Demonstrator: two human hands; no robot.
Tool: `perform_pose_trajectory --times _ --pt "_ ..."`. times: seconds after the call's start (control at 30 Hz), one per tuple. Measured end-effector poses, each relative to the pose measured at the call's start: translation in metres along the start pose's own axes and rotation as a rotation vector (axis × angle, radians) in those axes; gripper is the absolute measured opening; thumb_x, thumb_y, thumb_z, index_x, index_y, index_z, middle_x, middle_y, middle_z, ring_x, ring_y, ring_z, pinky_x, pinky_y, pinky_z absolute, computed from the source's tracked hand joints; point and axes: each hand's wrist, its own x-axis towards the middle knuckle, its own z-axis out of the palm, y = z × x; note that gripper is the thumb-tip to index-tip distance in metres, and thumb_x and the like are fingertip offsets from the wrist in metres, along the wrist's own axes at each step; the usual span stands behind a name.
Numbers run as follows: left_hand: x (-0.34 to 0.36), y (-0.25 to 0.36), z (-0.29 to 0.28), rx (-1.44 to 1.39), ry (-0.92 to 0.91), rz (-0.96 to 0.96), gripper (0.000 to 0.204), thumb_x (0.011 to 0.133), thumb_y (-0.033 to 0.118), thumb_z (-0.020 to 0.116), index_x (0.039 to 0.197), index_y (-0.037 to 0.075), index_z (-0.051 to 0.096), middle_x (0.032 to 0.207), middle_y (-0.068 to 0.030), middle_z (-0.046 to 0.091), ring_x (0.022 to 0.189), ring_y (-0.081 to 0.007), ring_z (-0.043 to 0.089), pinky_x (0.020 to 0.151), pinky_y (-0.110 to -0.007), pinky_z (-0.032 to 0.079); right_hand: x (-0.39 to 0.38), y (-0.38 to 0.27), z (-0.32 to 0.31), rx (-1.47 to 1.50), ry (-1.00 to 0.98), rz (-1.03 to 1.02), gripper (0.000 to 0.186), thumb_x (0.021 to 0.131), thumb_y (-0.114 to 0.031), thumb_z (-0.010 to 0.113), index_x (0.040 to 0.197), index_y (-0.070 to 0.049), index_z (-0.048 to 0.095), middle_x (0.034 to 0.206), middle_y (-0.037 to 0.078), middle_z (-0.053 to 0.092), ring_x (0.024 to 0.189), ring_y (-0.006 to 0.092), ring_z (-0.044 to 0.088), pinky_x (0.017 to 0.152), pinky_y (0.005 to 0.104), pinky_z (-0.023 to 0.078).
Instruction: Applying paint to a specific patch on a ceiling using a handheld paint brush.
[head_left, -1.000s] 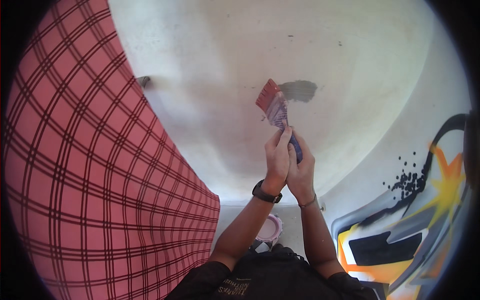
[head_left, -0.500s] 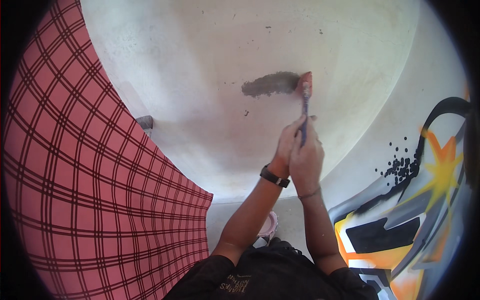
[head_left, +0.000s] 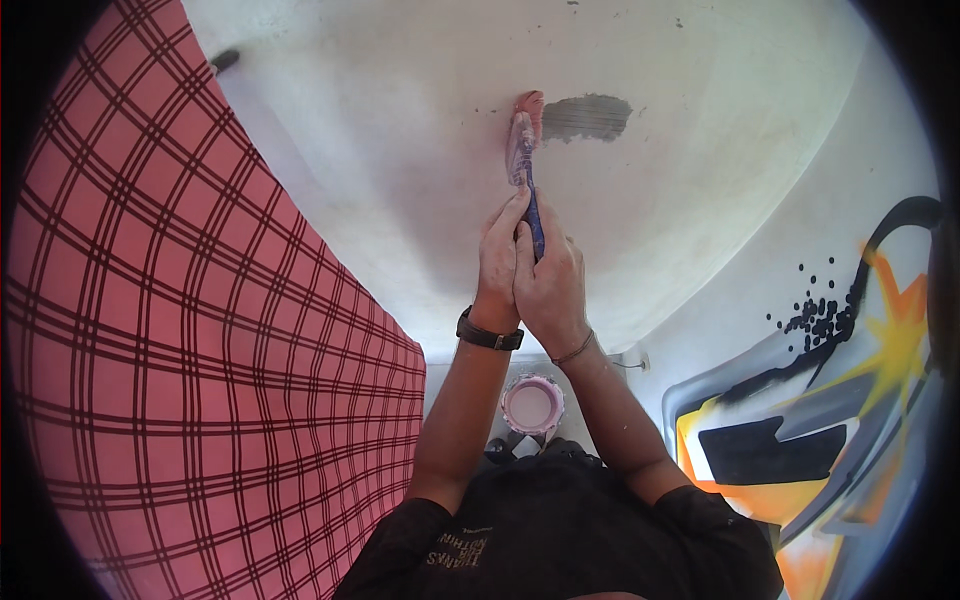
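Both my hands are raised close together on a wide paint brush (head_left: 535, 215) with a blue handle and a pinkish, pale-smeared head. My left hand (head_left: 500, 245), below which a dark wristwatch sits, closes against the handle from the left. Fingers of my right hand (head_left: 553, 280) wrap the handle's lower part from the right. The head meets the pale surface (head_left: 400, 130) at the left end of a dark grey patch (head_left: 590, 118). Fine sideways streaks run through that patch, and its edges are ragged.
Below my arms stands a round bucket (head_left: 533, 405) with a pinkish-white inside and splattered rim. A pink wall (head_left: 200, 330) with dark crossing lines rises at left. On the right is a painted wall (head_left: 850, 400) in black, orange and yellow. A dark object (head_left: 225, 61) sits at upper left.
The brush has moved left across the grey patch, from its right end to its left end. Streaks now show in the patch. The view has shifted, bringing the whole bucket into sight.
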Motion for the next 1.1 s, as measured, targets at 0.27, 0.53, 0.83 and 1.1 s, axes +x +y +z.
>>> perform_pose_trajectory --times 0.27,0.53,0.83,1.1 --pt "-0.005 -0.024 0.008 -0.151 0.134 -0.04 0.03 0.105 0.026 0.049 0.114 0.002 0.064 0.091 0.0005 0.06 0.077 -0.0059 0.056 0.065 -0.021 0.047 0.001 0.003 -0.023 0.21 -0.038 -0.065 0.04 0.096 -0.009 0.05 0.133 0.005 0.05 0.115 0.03 0.063 0.103 0.0445 0.063 0.086 0.0426 0.051" --pt "0.003 -0.078 0.068 -0.251 0.035 -0.153 0.036 0.106 0.032 0.046 0.115 0.002 0.063 0.088 0.0008 0.06 0.075 -0.0067 0.057 0.065 -0.022 0.048 0.003 0.036 -0.083 0.084 0.024 -0.055 0.035 0.097 -0.009 0.049 0.129 0.004 0.053 0.115 0.029 0.063 0.108 0.0431 0.063 0.088 0.0407 0.052" --pt "0.018 -0.101 0.117 -0.267 -0.39 -0.405 0.037 0.104 0.032 0.047 0.113 0.0 0.062 0.081 -0.0048 0.062 0.071 -0.0133 0.06 0.064 -0.027 0.05 0.0 0.035 -0.123 -0.475 0.312 0.095 0.037 0.097 -0.011 0.047 0.132 0.002 0.05 0.105 0.028 0.066 0.09 0.0467 0.064 0.072 0.0503 0.052" --pt "0.021 -0.072 0.068 -0.225 -0.195 -0.312 0.025 0.101 0.025 0.053 0.084 0.009 0.062 0.07 0.0053 0.052 0.06 -0.0033 0.048 0.052 -0.022 0.039 0.007 0.025 -0.076 -0.315 0.158 0.059 0.04 0.097 -0.013 0.046 0.133 0.005 0.048 0.102 0.03 0.065 0.091 0.0484 0.062 0.078 0.0543 0.048"
